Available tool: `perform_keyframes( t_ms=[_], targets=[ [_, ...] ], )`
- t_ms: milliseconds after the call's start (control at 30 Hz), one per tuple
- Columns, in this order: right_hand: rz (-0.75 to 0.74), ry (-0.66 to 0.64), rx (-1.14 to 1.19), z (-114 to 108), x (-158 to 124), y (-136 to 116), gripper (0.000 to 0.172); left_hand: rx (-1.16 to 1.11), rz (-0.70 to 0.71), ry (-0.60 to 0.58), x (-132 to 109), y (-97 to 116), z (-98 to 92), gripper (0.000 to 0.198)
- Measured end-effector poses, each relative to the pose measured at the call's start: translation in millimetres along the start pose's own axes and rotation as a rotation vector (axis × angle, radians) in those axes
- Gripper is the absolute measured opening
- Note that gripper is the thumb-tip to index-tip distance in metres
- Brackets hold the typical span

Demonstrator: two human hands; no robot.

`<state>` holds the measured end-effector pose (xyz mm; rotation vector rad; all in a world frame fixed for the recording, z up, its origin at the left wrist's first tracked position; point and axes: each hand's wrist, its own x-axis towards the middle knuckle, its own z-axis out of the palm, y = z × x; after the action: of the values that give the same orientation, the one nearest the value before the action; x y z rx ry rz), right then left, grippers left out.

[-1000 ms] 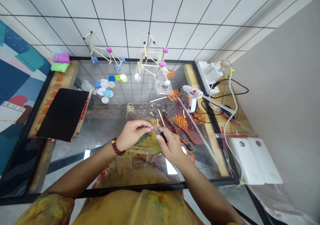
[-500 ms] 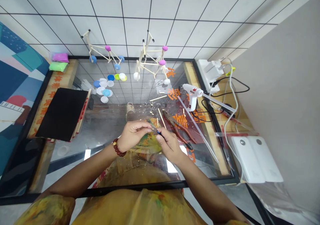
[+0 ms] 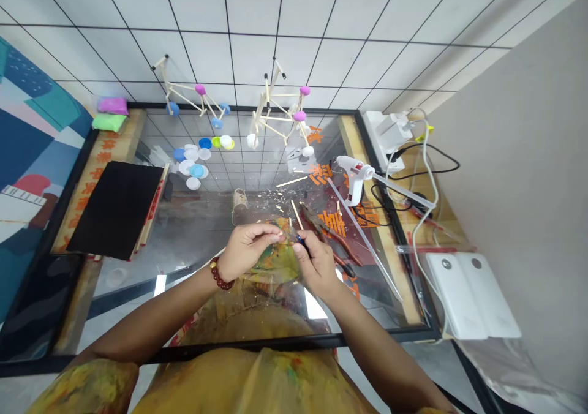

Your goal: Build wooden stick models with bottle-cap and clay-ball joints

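Note:
Low over the glass table, my left hand (image 3: 250,248) pinches a thin wooden stick (image 3: 219,253); its pale tip shows at the fingertips and the rest passes behind the hand. A small knife (image 3: 301,240) with a dark blue handle is gripped in my right hand (image 3: 316,264), its grey blade pointing left toward the stick tip. A narrow gap separates the two hands. Just beyond the right hand lie pliers (image 3: 328,233) with red-brown handles and a loose stick (image 3: 296,214). Shavings and short wood bits (image 3: 280,207) are scattered ahead of both hands.
Two stick frames, left (image 3: 184,89) and right (image 3: 275,115), stand at the back. Bottle caps (image 3: 196,170) lie left of centre, near a black book (image 3: 117,209). To the right are a glue gun (image 3: 353,175), a clear glue stick (image 3: 367,242), cables and a power strip (image 3: 383,138).
My right hand has drawn the knife slightly right, away from the left fingertips. The left hand has barely moved, and more of the stick now shows beside its wrist.

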<state>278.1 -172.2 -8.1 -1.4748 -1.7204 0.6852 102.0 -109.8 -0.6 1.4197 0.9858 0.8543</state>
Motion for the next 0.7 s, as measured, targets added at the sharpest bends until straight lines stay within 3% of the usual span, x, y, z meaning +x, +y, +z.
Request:
perform_keyframes(
  t_ms=[300,567,700],
  targets=[
    [-0.049,-0.075,0.0,3.8,-3.0,-1.4,0.02,0.161,0.245,-0.023,1.1,1.0,-3.6,0.013],
    [-0.045,-0.164,0.149,-0.1,0.1,-1.4,0.022,0.172,0.293,-0.02,1.0,1.9,-5.1,0.014],
    [-0.047,-0.131,0.156,0.4,-0.4,-1.2,0.022,0.161,0.289,-0.037,0.7,1.4,-4.6,0.015]
  ],
)
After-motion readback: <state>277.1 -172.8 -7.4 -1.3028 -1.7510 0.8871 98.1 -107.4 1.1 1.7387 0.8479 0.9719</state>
